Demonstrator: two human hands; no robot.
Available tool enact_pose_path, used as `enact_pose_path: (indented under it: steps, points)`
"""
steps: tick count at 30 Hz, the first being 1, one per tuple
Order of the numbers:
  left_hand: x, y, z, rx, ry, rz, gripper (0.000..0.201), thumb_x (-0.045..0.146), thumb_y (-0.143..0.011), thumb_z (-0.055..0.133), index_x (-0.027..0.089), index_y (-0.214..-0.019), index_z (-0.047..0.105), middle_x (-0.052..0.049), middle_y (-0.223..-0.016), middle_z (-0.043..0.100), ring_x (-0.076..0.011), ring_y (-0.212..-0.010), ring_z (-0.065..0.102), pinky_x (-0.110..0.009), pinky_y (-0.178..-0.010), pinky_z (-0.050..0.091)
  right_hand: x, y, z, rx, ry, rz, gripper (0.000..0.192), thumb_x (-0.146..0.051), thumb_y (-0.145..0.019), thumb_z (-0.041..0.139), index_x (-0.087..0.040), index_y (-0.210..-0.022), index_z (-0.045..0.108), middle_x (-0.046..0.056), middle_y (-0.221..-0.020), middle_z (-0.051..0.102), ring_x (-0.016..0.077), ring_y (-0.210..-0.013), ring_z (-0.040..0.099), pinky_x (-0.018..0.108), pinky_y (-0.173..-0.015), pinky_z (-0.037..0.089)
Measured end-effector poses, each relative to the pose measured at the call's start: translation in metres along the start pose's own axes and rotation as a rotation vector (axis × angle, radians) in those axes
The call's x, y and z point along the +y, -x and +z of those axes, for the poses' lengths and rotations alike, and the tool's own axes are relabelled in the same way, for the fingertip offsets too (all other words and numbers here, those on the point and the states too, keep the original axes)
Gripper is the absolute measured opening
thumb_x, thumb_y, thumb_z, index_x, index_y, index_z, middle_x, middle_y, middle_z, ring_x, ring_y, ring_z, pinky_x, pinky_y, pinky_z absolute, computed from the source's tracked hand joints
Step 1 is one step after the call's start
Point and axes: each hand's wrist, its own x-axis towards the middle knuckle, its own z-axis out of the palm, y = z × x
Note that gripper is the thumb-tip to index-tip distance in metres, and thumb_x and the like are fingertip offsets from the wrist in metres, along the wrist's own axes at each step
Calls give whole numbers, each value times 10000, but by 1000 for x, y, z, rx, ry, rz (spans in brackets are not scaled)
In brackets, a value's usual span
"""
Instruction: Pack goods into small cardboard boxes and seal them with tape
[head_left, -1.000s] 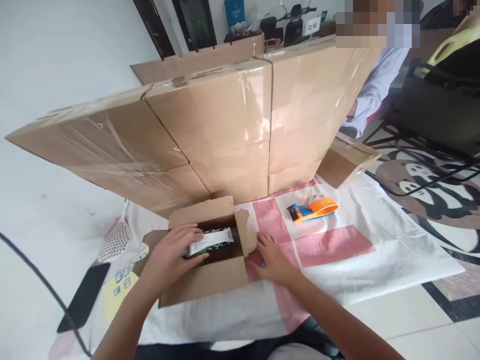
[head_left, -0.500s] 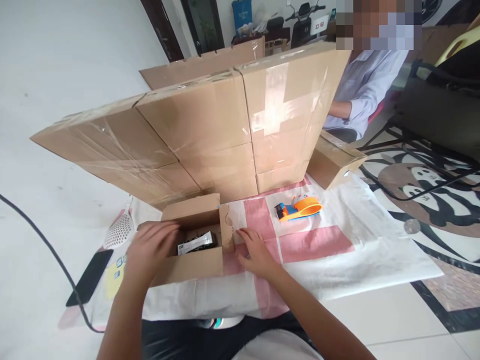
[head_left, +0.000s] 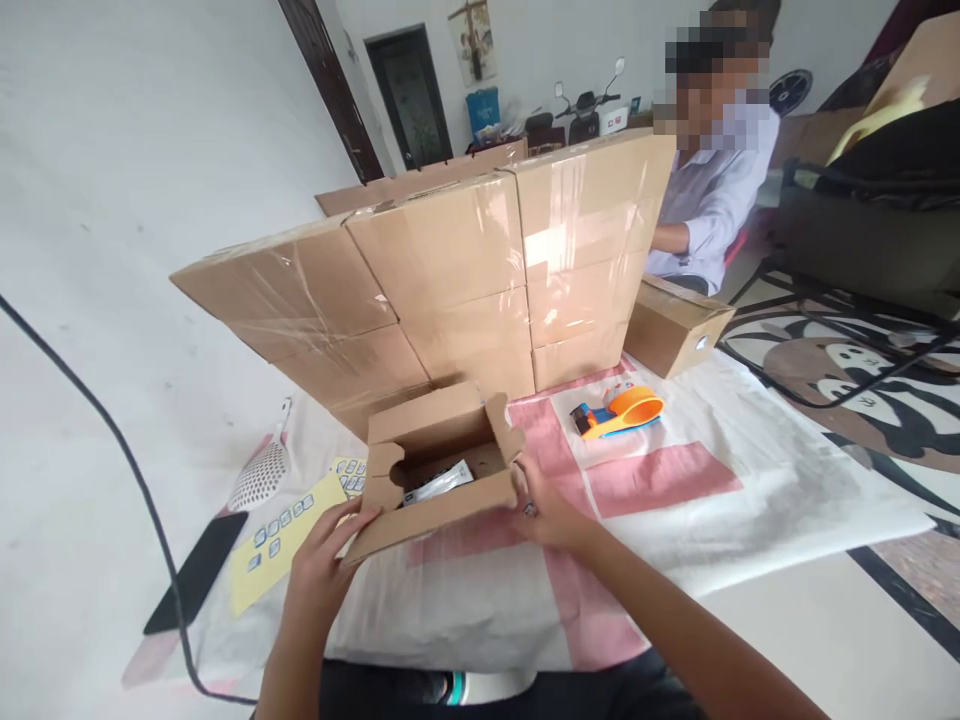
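The near-left corner of the open carton (head_left: 435,515) is gripped by the fingers of the left hand (head_left: 326,548), which are closed on the flap edges there. At the opposite end, the right-hand flap is touched by the fingers of the right hand (head_left: 544,505); the fingertips are partly hidden, so whether they are clamped or merely pressed against it cannot be told. The step in hand is judged to be steadying or positioning of the carton. An even hold at both ends is judged to be called for in the next move, so that the load is not shifted. Between the two sets of fingers, inside the carton and untouched, a silver-white packet (head_left: 439,483) is contained. To the left of the left fingers, a yellow sheet (head_left: 289,540) is laid, with a perforated scoop (head_left: 259,478) placed farther out. To the right of the right fingers, well apart, an orange-and-blue tape dispenser (head_left: 616,420) is set on the cloth-covered counter (head_left: 750,510). Beyond all fingers, a cardboard screen (head_left: 450,290) is stood upright.
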Motion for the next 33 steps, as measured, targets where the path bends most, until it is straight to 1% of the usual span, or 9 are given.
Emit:
enact_pose_path:
  steps: [3,9,13,17,20,24,26,30,33]
  points:
    - [25,-10,2,83,54,36,202,315,-983,574,233,-889,734,-66,-977,741,-208,-937,712,-289,-785,578,-4,1,-10,59,62,-42,869,-72,-700,564,-264,-1517,338,136,-1482,445,300,-1437,433,497,-1188,412]
    - [51,-21,8,21,183,-195,355,441,-958,548,221,-682,518,-30,-839,662,-174,-794,636,-284,-714,501,-20,-5,-19,41,224,-99,757,-71,-733,593,-272,-1456,492,109,-1537,406,328,-1517,321,501,-1257,319]
    - [49,-42,8,-40,171,-451,406,599,-809,689,242,-939,546,-39,-939,702,-227,-830,662,-346,-724,536,-21,-8,-18,23,185,-117,697,-130,-816,613,-260,-1489,489,117,-1554,434,322,-1511,352,509,-1252,331]
    - [47,-87,15,-176,249,-518,901,651,-767,731,223,-1476,375,-216,-1500,532,-382,-1359,558,-532,-1017,526,-19,-7,-24,56,158,-128,555,-304,-943,624,-264,-1484,508,126,-1576,458,316,-1526,356,528,-1261,316]
    - [42,-109,27,-344,330,-469,1117,615,-775,769,287,-1638,140,-235,-1680,282,-403,-1542,344,-584,-1163,416,-12,-4,-30,108,88,-30,755,-421,-970,641,-340,-1632,289,103,-1704,299,303,-1535,362,541,-1251,334]
    - [25,-103,38,-238,399,-374,1197,591,-784,780,319,-1663,15,-204,-1557,461,-391,-1457,480,-594,-1127,457,-2,-6,-34,14,-53,91,1040,-473,-905,743,-412,-1667,38,90,-1741,213,288,-1522,403,560,-1237,349]
    - [19,-92,36,-135,343,-276,1139,588,-801,760,303,-1666,76,-157,-1452,570,-363,-1402,541,-583,-1129,457,-1,-8,-30,-11,-96,116,1048,-468,-880,769,-417,-1665,77,85,-1723,268,283,-1528,397,553,-1229,363]
    - [30,-74,20,-211,80,-14,451,585,-940,587,360,-1324,658,-41,-1340,708,-309,-1313,611,-562,-1210,342,-11,-6,-23,91,63,140,759,-406,-901,728,-338,-1580,395,98,-1654,408,273,-1483,454,501,-1198,406]
    - [59,-64,17,-272,-139,33,521,652,-940,544,367,-1365,640,-29,-1418,674,-329,-1332,593,-602,-1250,224,-24,2,-44,242,267,177,356,-399,-901,679,-217,-1207,690,121,-1324,691,256,-1139,676,396,-939,548]
